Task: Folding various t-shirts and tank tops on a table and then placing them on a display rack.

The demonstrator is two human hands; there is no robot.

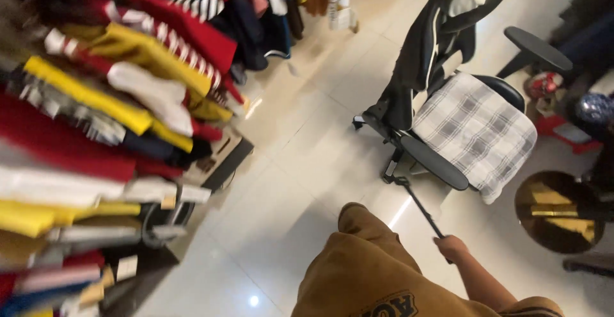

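My right hand (451,248) is at the lower right, closed around the near end of a thin black rod (419,205). The rod slants up and to the left toward the base of a black office chair (441,42), and its far tip sits near the chair's wheels. A grey checked cushion (476,131) lies on the chair's seat. My leg in brown fabric (364,259) fills the bottom centre, just left of the hand. My left hand is out of sight.
A rack of hanging clothes (109,99) in red, yellow, white and striped fabrics crowds the left side. More garments (281,3) hang at the top. A round gold-coloured stand base (556,211) and red items (563,128) sit at the right. Glossy pale floor tiles (307,150) run between them.
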